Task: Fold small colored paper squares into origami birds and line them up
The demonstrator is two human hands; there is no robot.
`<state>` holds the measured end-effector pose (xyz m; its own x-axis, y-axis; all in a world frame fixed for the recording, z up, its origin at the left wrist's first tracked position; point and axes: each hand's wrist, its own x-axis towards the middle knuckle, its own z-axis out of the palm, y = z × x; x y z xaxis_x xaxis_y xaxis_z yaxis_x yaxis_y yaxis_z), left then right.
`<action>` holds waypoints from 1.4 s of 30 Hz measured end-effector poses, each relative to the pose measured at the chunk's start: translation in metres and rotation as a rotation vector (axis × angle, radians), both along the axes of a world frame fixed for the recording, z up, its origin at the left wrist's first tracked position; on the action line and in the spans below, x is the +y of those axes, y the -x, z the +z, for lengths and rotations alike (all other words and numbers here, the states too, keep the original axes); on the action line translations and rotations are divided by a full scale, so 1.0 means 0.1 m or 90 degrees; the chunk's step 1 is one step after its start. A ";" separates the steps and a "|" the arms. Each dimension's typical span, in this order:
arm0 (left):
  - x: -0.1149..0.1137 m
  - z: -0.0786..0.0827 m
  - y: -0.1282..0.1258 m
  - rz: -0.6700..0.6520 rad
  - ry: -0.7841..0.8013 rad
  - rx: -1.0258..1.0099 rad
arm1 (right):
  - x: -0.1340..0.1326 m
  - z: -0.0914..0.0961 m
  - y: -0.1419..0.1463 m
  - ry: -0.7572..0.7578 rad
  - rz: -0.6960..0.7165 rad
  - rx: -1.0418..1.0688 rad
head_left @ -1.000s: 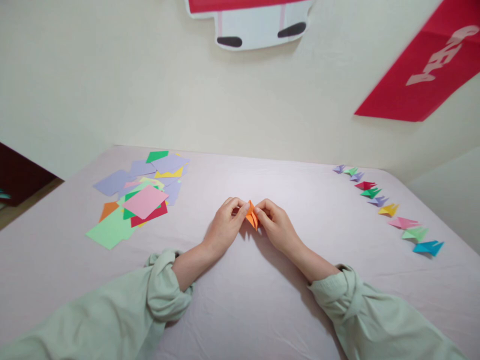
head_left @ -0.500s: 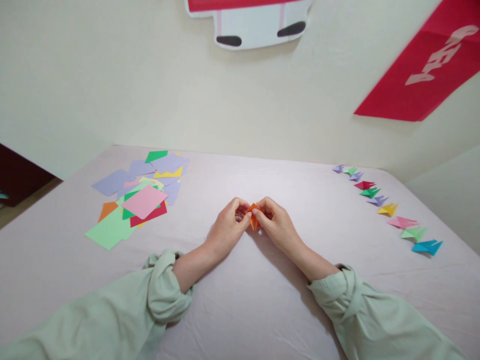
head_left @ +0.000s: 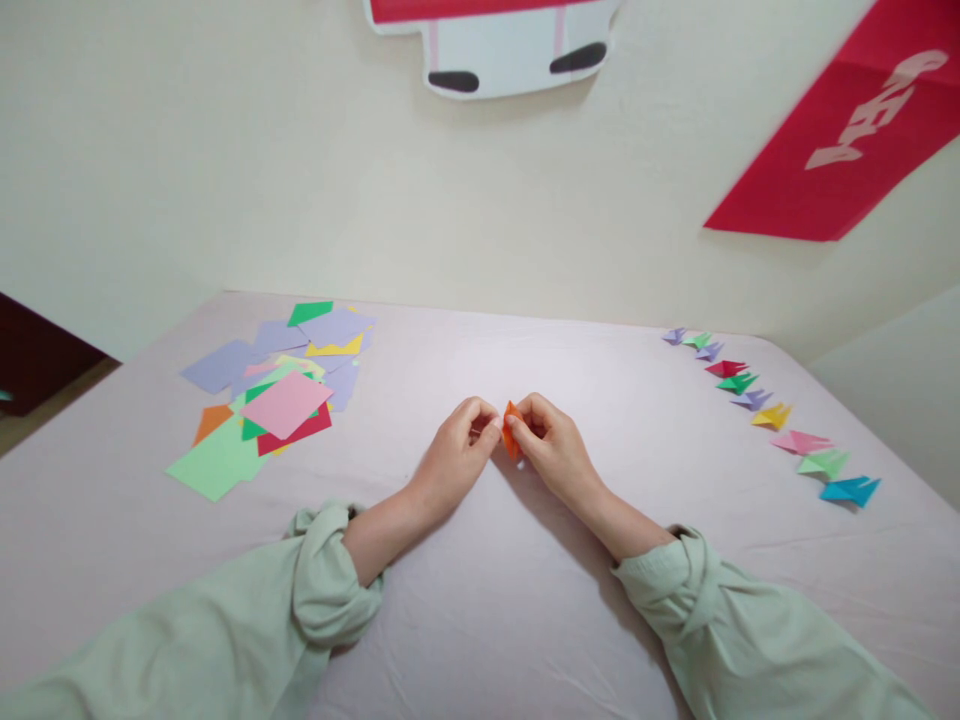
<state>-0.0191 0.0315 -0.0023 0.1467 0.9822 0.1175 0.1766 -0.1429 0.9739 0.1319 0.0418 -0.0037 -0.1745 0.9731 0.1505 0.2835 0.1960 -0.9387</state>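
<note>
A small piece of folded orange paper (head_left: 511, 440) is held upright just above the middle of the table. My right hand (head_left: 553, 440) pinches it between thumb and fingers from the right side. On the other side, my left hand (head_left: 466, 445) has its thumb and curled fingers closed at the paper's left edge; the exact contact there is too small to make out. The paper now shows as a narrow shape, its right part covered by my right thumb and fingers.
Loose coloured paper sheets (head_left: 289, 405) lie in an overlapping pile on the left of the pale tablecloth (head_left: 450, 620). Along the right runs a row of several small folded paper figures, with a blue one (head_left: 849, 491) nearest. Behind the table stands a wall (head_left: 450, 220) with a red banner (head_left: 832, 150).
The orange paper has turned and looks narrower than before. My left fingertips have shifted slightly off its front, toward its left edge. My right hand keeps its pinch.
</note>
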 end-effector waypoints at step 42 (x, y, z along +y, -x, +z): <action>0.06 -0.04 0.01 0.019 0.034 -0.051 | -0.06 0.03 0.00 -0.012 0.083 -0.048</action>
